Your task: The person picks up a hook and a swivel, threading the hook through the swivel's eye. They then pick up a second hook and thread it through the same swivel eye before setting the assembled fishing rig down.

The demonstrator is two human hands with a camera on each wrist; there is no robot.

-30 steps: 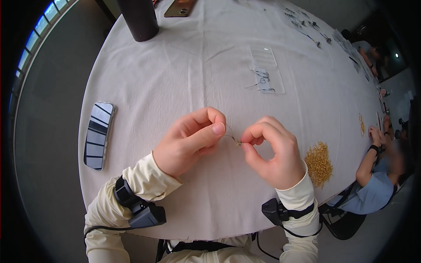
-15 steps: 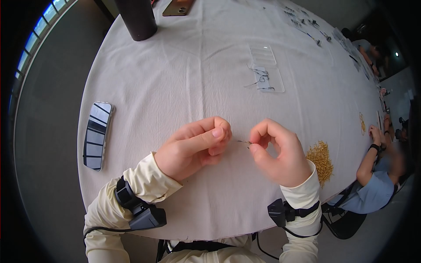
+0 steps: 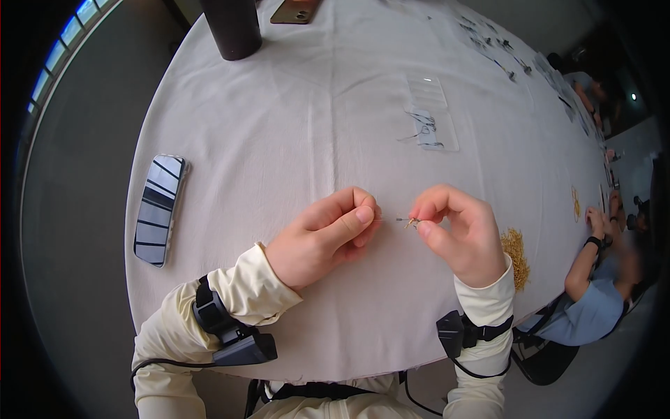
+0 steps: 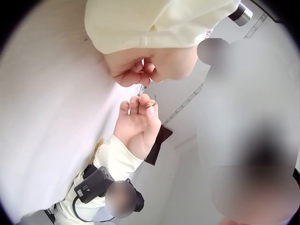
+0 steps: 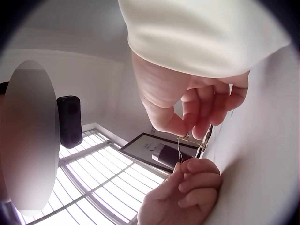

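Note:
In the head view my left hand (image 3: 324, 237) pinches the end of a thin wire (image 3: 382, 220) between thumb and forefinger. Facing it, my right hand (image 3: 460, 234) pinches a small gold piece (image 3: 413, 223) with thumb and fingertips. A short gap separates the two hands. The right wrist view shows thin strands (image 5: 180, 151) running between the fingertips of both hands, and a small gold ring-like piece (image 5: 186, 136) at the right fingertips. In the left wrist view, small gold bits (image 4: 151, 104) show at the right fingertips.
A heap of small gold pieces (image 3: 516, 260) lies right of my right hand. Beyond the hands is a clear plastic case (image 3: 447, 126) with dark wire pieces (image 3: 426, 127). A phone (image 3: 160, 211) lies at left; a dark cup (image 3: 234, 31) stands at the back. Another person (image 3: 593, 300) sits at right.
The right hand has moved away from the left, with the gold piece in its fingertips. The looped wire seen between them now looks straight. The head view has shifted slightly.

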